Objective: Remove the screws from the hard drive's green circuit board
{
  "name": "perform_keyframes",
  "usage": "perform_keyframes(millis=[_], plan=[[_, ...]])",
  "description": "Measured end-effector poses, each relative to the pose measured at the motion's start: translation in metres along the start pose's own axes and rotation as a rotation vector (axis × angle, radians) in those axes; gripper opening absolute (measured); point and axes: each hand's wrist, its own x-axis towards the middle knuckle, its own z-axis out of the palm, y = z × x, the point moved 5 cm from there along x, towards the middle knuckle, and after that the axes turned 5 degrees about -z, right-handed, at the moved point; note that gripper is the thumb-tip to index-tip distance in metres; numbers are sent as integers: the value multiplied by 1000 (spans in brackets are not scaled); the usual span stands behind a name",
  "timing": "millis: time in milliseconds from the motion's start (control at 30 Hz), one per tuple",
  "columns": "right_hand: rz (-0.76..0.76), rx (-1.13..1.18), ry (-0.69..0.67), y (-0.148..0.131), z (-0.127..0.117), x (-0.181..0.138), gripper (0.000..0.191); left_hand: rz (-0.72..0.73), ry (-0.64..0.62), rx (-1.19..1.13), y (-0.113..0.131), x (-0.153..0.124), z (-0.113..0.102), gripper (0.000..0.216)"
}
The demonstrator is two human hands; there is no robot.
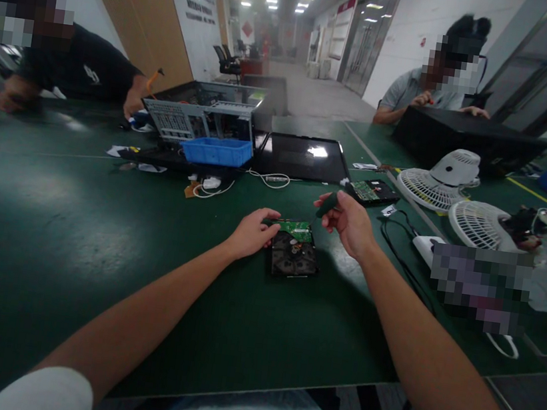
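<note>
A hard drive (294,253) lies flat on the green table (99,229) in front of me, its green circuit board showing at the far end. My left hand (252,230) rests at the drive's left edge, fingers curled against it. My right hand (347,218) hovers just above and right of the drive, closed on a small dark green tool handle (328,205).
A second hard drive (372,191) lies further back. An open computer case (199,114) and a blue bin (217,151) stand behind, next to a black side panel (304,157). Two white fans (442,180) lie at right. Two people sit at the far side.
</note>
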Motion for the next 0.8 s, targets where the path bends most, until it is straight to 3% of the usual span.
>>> perform_keyframes(millis=[267, 567, 800], plan=[[-26, -53, -9, -3, 3, -2, 35, -20, -3, -12, 0, 0, 0, 36], [33, 29, -7, 1, 1, 0, 49, -10, 4, -8, 2, -1, 1, 37], [23, 3, -50, 0, 4, -2, 40, -13, 1, 7, 0, 1, 0, 37]])
